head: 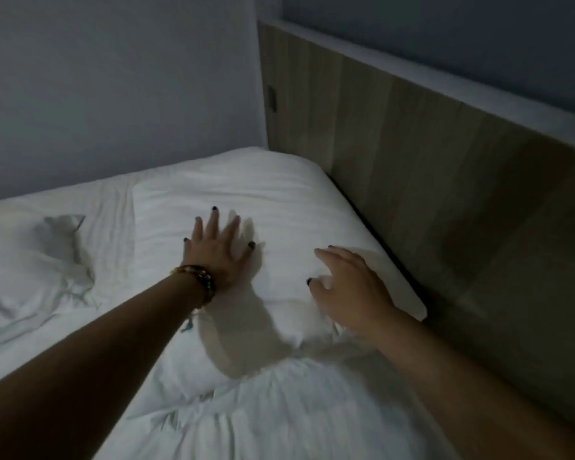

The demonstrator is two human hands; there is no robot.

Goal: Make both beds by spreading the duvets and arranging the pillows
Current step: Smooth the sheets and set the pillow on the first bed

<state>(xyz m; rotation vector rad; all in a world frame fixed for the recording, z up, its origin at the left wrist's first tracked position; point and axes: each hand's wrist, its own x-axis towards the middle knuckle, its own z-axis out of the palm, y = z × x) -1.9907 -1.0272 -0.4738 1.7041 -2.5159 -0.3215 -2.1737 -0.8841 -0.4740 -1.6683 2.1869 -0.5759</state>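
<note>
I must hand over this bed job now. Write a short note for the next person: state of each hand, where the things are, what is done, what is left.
Left hand: open, fingers spread flat on the pillow.
Right hand: open, fingers loosely bent, at the pillow's near right end; no firm grip visible.
Pillow: lies at the headboard, in the corner by the wall.
Duvet: wrinkled, its edge bunched against the pillow's near side.
Sheet: rumpled to the left.
Done: pillow placed at the head.
Left: smooth the pillow, spread the duvet. The second bed is out of view.
</note>
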